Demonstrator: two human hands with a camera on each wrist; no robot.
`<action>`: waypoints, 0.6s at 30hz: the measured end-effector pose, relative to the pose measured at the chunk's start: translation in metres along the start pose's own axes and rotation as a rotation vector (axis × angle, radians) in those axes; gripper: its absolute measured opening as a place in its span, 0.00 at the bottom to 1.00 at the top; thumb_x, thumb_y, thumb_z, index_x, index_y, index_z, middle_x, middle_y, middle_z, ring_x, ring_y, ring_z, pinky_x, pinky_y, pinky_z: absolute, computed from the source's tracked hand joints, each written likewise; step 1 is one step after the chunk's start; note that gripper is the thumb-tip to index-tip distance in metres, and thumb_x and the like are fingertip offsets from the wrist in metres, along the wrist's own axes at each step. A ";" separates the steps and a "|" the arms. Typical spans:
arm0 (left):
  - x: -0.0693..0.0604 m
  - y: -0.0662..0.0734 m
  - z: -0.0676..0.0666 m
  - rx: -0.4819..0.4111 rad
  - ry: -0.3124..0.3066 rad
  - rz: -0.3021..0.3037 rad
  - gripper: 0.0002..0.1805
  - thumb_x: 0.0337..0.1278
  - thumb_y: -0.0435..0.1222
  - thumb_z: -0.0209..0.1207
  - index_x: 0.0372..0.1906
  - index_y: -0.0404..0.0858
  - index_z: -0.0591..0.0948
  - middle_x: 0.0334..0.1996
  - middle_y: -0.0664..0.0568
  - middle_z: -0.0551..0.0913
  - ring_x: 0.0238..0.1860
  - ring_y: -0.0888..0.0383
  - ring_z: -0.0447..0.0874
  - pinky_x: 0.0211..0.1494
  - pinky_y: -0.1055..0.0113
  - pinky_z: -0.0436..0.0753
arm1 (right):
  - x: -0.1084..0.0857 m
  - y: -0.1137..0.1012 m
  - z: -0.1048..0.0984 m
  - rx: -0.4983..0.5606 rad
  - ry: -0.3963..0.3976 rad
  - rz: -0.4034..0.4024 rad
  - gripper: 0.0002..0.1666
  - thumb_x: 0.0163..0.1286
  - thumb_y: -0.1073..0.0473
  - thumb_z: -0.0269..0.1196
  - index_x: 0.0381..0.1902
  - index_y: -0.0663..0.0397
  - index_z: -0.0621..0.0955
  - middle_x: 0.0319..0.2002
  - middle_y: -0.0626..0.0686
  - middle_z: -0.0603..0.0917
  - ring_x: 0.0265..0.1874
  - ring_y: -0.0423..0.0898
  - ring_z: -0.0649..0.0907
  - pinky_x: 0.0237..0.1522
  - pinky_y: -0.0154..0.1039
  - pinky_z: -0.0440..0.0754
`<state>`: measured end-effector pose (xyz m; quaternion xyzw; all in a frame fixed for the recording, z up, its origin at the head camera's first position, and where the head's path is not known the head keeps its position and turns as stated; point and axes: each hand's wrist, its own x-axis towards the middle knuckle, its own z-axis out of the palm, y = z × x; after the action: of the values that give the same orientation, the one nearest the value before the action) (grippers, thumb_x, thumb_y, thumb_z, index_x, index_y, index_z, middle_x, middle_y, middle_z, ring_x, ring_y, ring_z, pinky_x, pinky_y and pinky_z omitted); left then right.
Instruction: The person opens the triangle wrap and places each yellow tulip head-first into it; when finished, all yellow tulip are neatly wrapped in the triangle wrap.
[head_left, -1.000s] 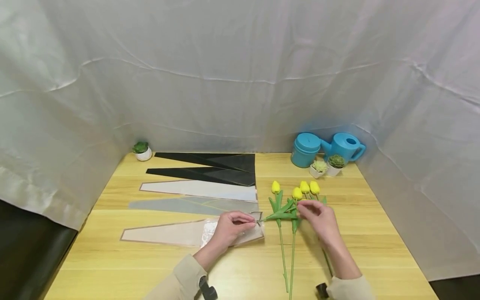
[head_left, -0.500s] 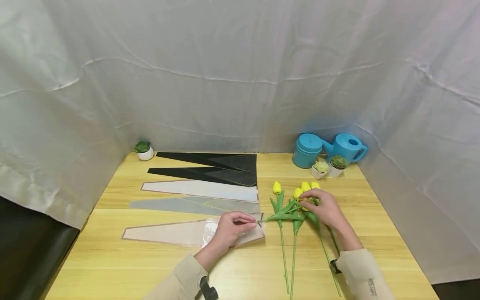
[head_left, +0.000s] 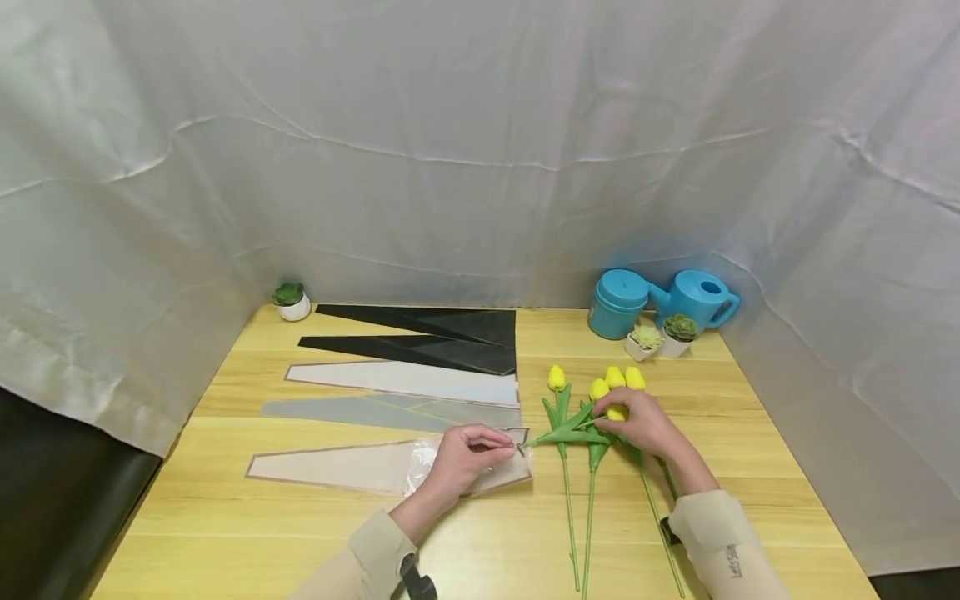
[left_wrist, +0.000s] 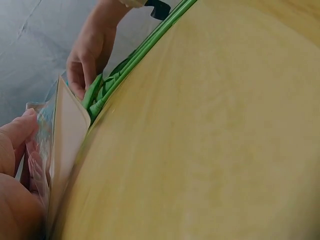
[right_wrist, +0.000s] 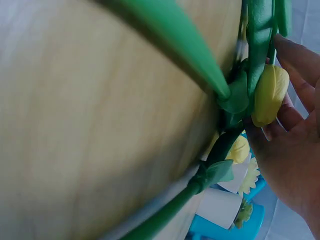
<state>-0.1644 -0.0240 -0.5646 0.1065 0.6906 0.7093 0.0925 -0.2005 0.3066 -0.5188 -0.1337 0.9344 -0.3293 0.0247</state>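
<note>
Head view: right sleeve apparently reads "Lets Slim"; hands hold wrapper, tulip.

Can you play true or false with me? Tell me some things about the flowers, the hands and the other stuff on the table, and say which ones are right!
1. The right hand is holding a yellow tulip. True.
2. The watering can is red. False: the watering can is blue.
3. A small green plant sits in a white pot at the table's back left. True.
4. The left hand is holding the watering can. False: the left hand holds a see-through sleeve.
</note>
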 end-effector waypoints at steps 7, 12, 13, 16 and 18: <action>0.000 -0.001 0.001 -0.014 0.002 0.012 0.12 0.52 0.31 0.76 0.41 0.31 0.90 0.39 0.43 0.93 0.36 0.64 0.90 0.43 0.72 0.87 | 0.002 0.005 0.001 -0.029 -0.016 -0.034 0.05 0.66 0.63 0.73 0.38 0.47 0.88 0.45 0.50 0.87 0.51 0.55 0.84 0.60 0.61 0.79; 0.000 -0.001 -0.001 -0.007 -0.004 0.004 0.12 0.52 0.33 0.77 0.41 0.33 0.91 0.39 0.48 0.93 0.37 0.64 0.90 0.44 0.71 0.87 | 0.002 0.006 0.001 -0.067 -0.023 -0.072 0.05 0.67 0.62 0.73 0.37 0.47 0.88 0.42 0.47 0.87 0.48 0.51 0.84 0.56 0.58 0.81; 0.000 0.000 -0.001 -0.002 -0.003 0.004 0.12 0.52 0.34 0.77 0.41 0.33 0.91 0.39 0.48 0.93 0.37 0.63 0.90 0.44 0.71 0.87 | 0.002 0.005 0.001 -0.074 -0.029 -0.083 0.05 0.67 0.62 0.73 0.37 0.47 0.87 0.42 0.47 0.87 0.47 0.51 0.84 0.56 0.57 0.81; 0.001 0.001 -0.003 0.005 0.011 -0.001 0.12 0.52 0.34 0.77 0.41 0.33 0.91 0.39 0.48 0.93 0.37 0.63 0.90 0.44 0.71 0.87 | -0.001 0.002 -0.001 -0.077 -0.044 -0.095 0.04 0.69 0.61 0.71 0.38 0.46 0.86 0.42 0.47 0.86 0.47 0.49 0.84 0.53 0.54 0.82; 0.002 0.002 -0.003 -0.004 0.018 0.000 0.12 0.52 0.33 0.77 0.41 0.33 0.91 0.39 0.47 0.93 0.38 0.63 0.90 0.45 0.71 0.87 | -0.004 0.000 -0.004 -0.071 -0.044 -0.089 0.04 0.70 0.61 0.71 0.37 0.45 0.85 0.42 0.46 0.85 0.46 0.48 0.83 0.51 0.52 0.82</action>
<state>-0.1666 -0.0265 -0.5631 0.1001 0.6900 0.7116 0.0865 -0.1971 0.3101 -0.5152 -0.1832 0.9379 -0.2935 0.0260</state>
